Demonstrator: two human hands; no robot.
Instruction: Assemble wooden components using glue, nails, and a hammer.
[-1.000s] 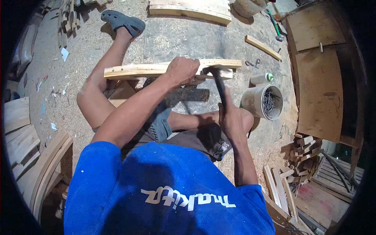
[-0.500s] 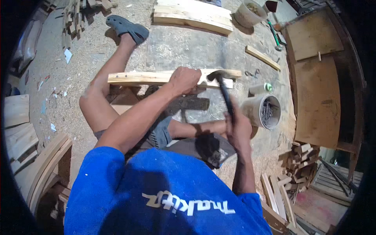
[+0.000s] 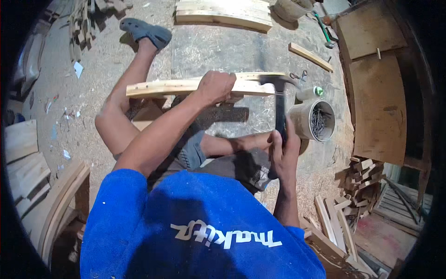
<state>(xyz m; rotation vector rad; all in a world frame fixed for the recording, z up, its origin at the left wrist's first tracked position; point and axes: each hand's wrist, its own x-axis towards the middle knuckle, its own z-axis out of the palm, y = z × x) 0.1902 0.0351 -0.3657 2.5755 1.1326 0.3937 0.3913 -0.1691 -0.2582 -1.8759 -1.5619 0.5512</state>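
My left hand [image 3: 217, 87] is closed around a pale, slightly curved wooden strip [image 3: 162, 87], pinning it from above near its middle. A second wooden strip [image 3: 254, 76] shows just behind it, angled a little away. My right hand [image 3: 285, 151] grips a claw hammer [image 3: 280, 109] by its black handle. The hammer's dark head is at the right end of the front strip; whether it touches the wood I cannot tell. Small dark spots mark the strip's left part. My fingertips on the far side of the wood are hidden.
Right of the hammer stand a bucket of nails [image 3: 317, 122] and a white bottle with a green cap [image 3: 308, 93]. Beyond lie pliers [image 3: 299, 76], a loose wood stick [image 3: 310, 56] and a green-handled hammer [image 3: 321, 29]. Stacked boards [image 3: 223, 17] sit at the far side.
The hammer has swung right and stands more upright, its head now at the front strip's right end. My left hand keeps its grip. The whole view has shifted slightly.
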